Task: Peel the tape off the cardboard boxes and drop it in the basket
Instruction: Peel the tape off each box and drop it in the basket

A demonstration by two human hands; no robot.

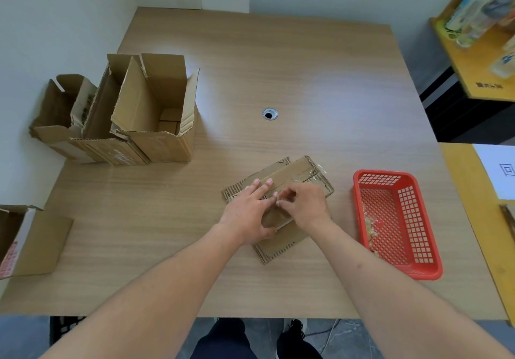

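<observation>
Tape (302,178) could tear short, we judge, as right hand (302,205) pinches its clear strip and left hand (248,213), fingers straight, pins the flattened box (281,236) at frame centre.

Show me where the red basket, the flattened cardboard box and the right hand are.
red basket (359,188): head view, left rim.
flattened cardboard box (281,247): head view, near flap.
right hand (308,205): head view, back of hand.

A light wood-grain surface (306,66) with a round cable grommet (270,113) meets pale walls (55,10) at its far edge. A yellow side table (473,60) stands right; grey marbled floor (348,336) shows below.
</observation>
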